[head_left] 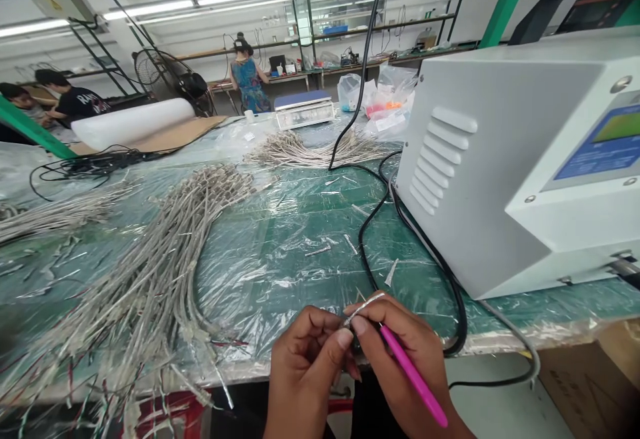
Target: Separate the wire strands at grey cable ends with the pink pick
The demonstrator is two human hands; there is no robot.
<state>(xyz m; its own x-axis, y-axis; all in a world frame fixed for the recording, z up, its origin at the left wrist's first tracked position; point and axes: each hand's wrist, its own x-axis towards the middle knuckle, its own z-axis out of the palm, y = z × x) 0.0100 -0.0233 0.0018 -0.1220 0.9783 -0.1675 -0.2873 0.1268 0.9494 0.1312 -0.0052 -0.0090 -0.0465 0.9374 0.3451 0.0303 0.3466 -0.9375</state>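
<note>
My left hand (pixel 313 359) is closed, thumb and index finger pinching a thin cable (pixel 367 307) whose silvery, foil-like end points up and right. Against that same cable end press the thumb and index finger of my right hand (pixel 400 346). A slim tool with a bright pink handle (pixel 413 376) lies in my right hand; its thin metal tip shows only briefly by the fingers. Both hands meet just over the table's front edge. The rest of the held cable is hidden behind my fingers. Left of my hands lies a large bundle of grey cables (pixel 175 239) with stripped coloured wire ends.
A white machine (pixel 460 159) with vents stands at the right, black cords (pixel 367 239) running beside it. More cables (pixel 310 152), a scale (pixel 305 111) and plastic bags (pixel 380 96) lie farther back. Foil scraps (pixel 319 251) dot the plastic-covered green table (pixel 280 226). Several people are in the background.
</note>
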